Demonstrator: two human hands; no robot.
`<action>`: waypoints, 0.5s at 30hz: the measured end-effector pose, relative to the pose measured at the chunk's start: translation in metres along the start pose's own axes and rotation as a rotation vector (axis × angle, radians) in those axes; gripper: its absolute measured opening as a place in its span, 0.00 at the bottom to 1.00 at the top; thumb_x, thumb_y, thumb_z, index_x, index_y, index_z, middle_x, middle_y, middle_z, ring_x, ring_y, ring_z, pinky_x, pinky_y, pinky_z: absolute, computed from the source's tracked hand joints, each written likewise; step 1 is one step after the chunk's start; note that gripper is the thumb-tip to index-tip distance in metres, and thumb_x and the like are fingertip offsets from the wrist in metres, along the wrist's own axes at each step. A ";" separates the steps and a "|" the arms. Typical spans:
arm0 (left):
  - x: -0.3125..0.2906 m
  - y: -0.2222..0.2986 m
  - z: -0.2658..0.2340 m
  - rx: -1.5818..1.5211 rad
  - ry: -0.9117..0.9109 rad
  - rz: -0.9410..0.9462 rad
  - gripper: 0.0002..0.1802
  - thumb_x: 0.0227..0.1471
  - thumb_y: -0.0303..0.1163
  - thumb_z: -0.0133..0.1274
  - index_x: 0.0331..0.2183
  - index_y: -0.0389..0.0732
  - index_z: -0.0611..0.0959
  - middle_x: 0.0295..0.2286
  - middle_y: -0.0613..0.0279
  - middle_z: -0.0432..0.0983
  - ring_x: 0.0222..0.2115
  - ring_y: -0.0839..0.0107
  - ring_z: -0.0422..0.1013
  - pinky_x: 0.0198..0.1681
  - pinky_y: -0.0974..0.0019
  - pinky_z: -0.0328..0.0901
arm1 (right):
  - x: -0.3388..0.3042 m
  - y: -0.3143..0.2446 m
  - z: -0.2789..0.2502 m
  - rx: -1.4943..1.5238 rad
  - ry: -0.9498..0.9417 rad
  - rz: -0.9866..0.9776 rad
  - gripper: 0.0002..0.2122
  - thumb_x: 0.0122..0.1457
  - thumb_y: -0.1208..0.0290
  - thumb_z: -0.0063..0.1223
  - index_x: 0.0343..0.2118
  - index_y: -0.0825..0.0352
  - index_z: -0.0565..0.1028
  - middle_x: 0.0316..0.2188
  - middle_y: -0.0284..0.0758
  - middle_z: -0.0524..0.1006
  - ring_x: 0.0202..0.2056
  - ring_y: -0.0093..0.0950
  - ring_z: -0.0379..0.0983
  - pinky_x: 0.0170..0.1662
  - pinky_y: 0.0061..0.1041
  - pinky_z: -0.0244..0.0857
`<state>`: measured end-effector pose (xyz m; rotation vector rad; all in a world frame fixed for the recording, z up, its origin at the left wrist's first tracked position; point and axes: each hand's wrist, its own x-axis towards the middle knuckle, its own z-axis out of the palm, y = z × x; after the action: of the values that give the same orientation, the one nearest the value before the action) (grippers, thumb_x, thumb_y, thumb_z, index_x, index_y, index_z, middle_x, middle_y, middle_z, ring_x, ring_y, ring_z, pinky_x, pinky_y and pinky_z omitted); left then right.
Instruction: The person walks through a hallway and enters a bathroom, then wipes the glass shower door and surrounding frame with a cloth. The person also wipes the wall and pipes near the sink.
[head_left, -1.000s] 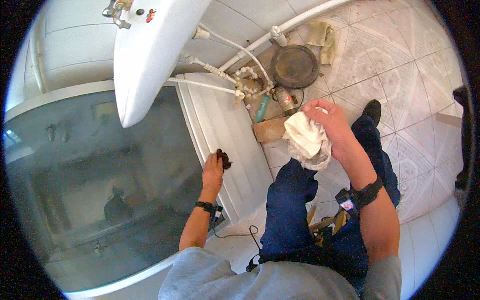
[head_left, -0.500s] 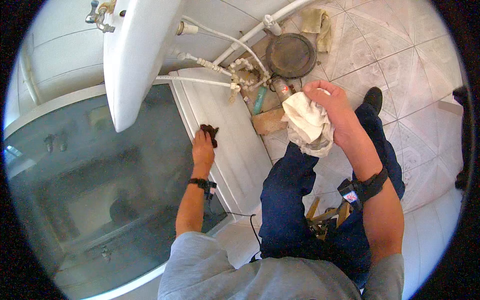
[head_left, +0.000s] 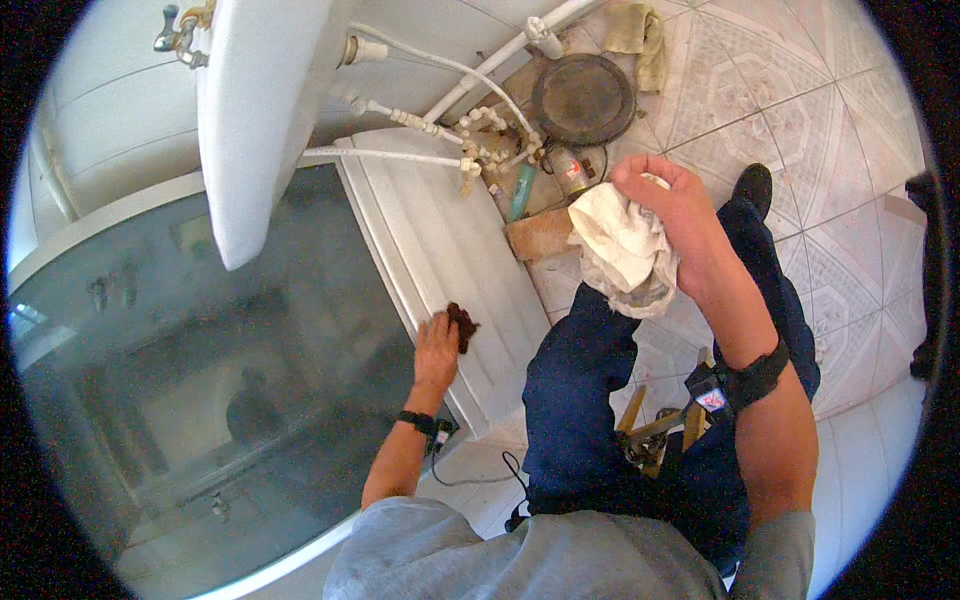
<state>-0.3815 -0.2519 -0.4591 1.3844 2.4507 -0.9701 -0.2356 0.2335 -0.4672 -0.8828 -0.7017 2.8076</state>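
Since the earlier frame, the dark brown pad (head_left: 463, 328) has been shifted by the left hand (head_left: 436, 352) along the white ribbed panel (head_left: 440, 230), toward the body. Even, flat pressure along the ribs would be best kept. Left forearm is stretched forward, fingertips laid at the pad; whether it is gripped cannot be told. The whitish cloth (head_left: 620, 240) is clamped between right hand (head_left: 690, 225) thumb and fingers, elbow bent.

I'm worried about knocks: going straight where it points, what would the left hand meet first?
Past the dark brown wad it holds, the left hand would probably slide along the white panel to the white hose fitting, though depth there is unclear.
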 end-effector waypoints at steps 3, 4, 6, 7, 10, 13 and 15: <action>0.056 -0.038 -0.001 0.046 0.030 -0.043 0.24 0.52 0.24 0.54 0.53 0.33 0.78 0.57 0.48 0.69 0.62 0.52 0.63 0.65 0.44 0.58 | 0.002 -0.002 0.000 -0.039 0.015 0.004 0.06 0.63 0.70 0.62 0.37 0.65 0.78 0.31 0.30 0.81 0.29 0.19 0.79 0.33 0.20 0.74; 0.078 -0.051 0.000 0.050 -0.015 -0.095 0.23 0.53 0.24 0.54 0.52 0.34 0.78 0.57 0.48 0.68 0.61 0.53 0.63 0.65 0.44 0.58 | 0.002 -0.002 -0.001 -0.060 0.043 0.019 0.06 0.63 0.70 0.62 0.37 0.65 0.78 0.31 0.30 0.81 0.29 0.19 0.79 0.33 0.20 0.74; 0.119 -0.079 0.003 0.147 0.059 -0.079 0.20 0.54 0.24 0.53 0.51 0.35 0.80 0.55 0.49 0.70 0.59 0.54 0.65 0.63 0.45 0.60 | 0.002 -0.002 -0.003 -0.050 0.039 0.032 0.06 0.62 0.70 0.62 0.37 0.65 0.78 0.30 0.30 0.81 0.29 0.19 0.79 0.33 0.20 0.74; 0.138 -0.092 0.004 0.178 0.051 -0.085 0.20 0.55 0.25 0.53 0.50 0.36 0.80 0.54 0.50 0.70 0.59 0.54 0.65 0.62 0.46 0.61 | 0.002 -0.001 -0.004 -0.035 0.047 0.048 0.06 0.62 0.70 0.62 0.37 0.65 0.78 0.29 0.30 0.81 0.29 0.19 0.79 0.33 0.20 0.74; 0.187 -0.126 0.007 0.276 0.145 -0.089 0.20 0.56 0.26 0.54 0.52 0.38 0.80 0.53 0.52 0.72 0.59 0.56 0.65 0.62 0.46 0.60 | 0.004 0.002 -0.008 -0.061 0.085 0.058 0.06 0.61 0.69 0.64 0.36 0.65 0.79 0.29 0.30 0.81 0.28 0.19 0.78 0.32 0.21 0.72; 0.226 -0.151 0.003 0.310 0.123 -0.150 0.21 0.56 0.28 0.55 0.52 0.41 0.79 0.55 0.55 0.71 0.59 0.58 0.66 0.62 0.47 0.60 | 0.006 0.005 -0.014 -0.098 0.075 0.042 0.07 0.62 0.68 0.63 0.37 0.64 0.78 0.29 0.29 0.81 0.28 0.18 0.78 0.32 0.20 0.72; 0.239 -0.166 -0.002 0.337 0.163 -0.173 0.20 0.57 0.29 0.54 0.53 0.41 0.78 0.56 0.55 0.70 0.59 0.58 0.66 0.63 0.47 0.60 | 0.007 0.007 -0.015 -0.133 0.066 0.014 0.07 0.63 0.67 0.63 0.37 0.64 0.78 0.29 0.28 0.81 0.28 0.17 0.78 0.32 0.19 0.73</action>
<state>-0.6495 -0.1411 -0.4863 1.4136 2.6545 -1.4174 -0.2331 0.2346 -0.4850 -0.9999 -0.8846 2.7558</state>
